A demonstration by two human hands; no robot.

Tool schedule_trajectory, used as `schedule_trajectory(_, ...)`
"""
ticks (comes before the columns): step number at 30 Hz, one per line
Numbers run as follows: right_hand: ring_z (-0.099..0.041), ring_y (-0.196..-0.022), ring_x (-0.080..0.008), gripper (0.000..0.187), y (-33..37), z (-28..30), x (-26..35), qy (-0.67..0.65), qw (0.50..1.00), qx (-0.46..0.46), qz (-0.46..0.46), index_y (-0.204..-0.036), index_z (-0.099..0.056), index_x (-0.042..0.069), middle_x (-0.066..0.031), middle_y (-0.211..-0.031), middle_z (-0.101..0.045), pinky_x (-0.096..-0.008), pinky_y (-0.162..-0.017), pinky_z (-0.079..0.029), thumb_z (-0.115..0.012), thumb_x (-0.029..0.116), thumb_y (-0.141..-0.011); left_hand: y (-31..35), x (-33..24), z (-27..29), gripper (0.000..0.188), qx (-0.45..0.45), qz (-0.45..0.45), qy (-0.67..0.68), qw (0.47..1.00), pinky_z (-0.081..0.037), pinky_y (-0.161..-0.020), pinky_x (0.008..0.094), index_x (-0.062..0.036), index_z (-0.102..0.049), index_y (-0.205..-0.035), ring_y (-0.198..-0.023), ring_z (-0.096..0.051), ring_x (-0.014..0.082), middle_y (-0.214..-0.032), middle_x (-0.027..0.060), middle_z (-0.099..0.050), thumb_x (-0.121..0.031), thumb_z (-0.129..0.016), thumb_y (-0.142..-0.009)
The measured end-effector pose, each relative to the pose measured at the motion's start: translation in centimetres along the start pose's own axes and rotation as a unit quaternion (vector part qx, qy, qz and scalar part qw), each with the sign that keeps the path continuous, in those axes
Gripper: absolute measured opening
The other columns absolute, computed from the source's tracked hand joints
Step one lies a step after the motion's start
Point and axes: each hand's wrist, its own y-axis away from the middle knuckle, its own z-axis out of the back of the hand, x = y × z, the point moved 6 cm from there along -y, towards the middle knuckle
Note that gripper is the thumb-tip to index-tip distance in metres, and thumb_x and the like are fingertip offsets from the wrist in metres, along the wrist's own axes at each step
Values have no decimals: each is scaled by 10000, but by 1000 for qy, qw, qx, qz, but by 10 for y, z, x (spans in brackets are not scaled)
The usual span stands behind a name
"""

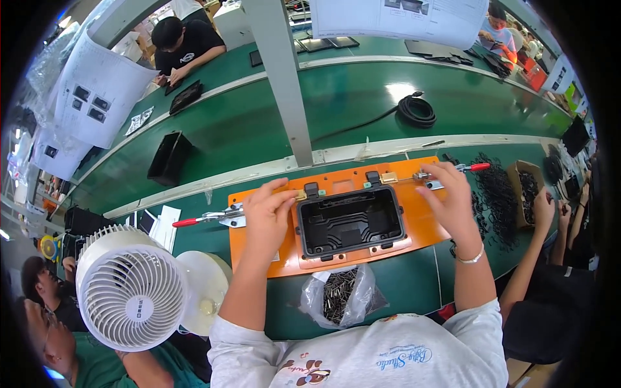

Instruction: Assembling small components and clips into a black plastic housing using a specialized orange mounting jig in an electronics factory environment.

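1. An open, rectangular black box (349, 226), apparently of moulded plastic, is seated in a flat orange fixture plate (424, 223) on a green desk (284, 301), directly before the wearer.

2. By its look, the box is judged light for its size and stiff in the walls, with little give to be expected; its smooth faces may prove slightly slippery. The small black tabs (312, 190) along its far edge are judged the likeliest parts to be damaged by rough handling.

3. The box is best taken by its two short side walls, low on the outside, so that the tabs are spared. The plate, broad and probably the heavier piece, is better gripped by its outer ends.

4. The left hand (266, 210) is held over the plate beside the box's far left corner, its thumb and fingertips drawn close together at a small brass-coloured block (301, 194); whether the block is pinched or merely touched cannot be told.

5. The right hand (451, 194) is held half open, thumb and fingers parted, with fingertips placed at the metal end of a red-handled toggle clamp (480, 167); no object is visibly gripped, and contact cannot be confirmed.
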Motion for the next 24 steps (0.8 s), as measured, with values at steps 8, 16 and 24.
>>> schedule_trajectory(8, -567, -951, -161, 396, 54, 50, -63, -17, 965, -143, -218, -1141, -590, 58, -48, -1084, -601, -307, -800, -435, -694, 73, -759, 12, -23, -10, 395, 104, -90, -291, 947, -248, -1052, 477, -158, -615, -1191, -1239, -456, 300, -1372, 94, -466, -24, -606, -819)
schedule_trajectory(16, -476, -1158, -294, 830, 95, 48, -181, -528, 609, -357, -471, -1379, -278, -36, -186, -1293, -437, -416, -1016, -363, -709, 386, -810, -15, -74, -43, 659, 141, -86, -106, 980, -252, -1049, 551, -4, -419, -1331, -1304, -352, 380, -1379, 213, -406, -249, -700, -788)
schedule_trajectory(24, -514, -817, -208, 517, 78, -1, -245, -671, 355, -429, -490, -989, -494, 4, -96, -938, -510, -372, -819, -462, -631, 480, -840, -38, -76, -115, 728, 261, -100, -199, 939, -384, -940, 436, 44, -492, -1217, -1089, -506, 350, -1146, 180, -545, -382, -765, -693)
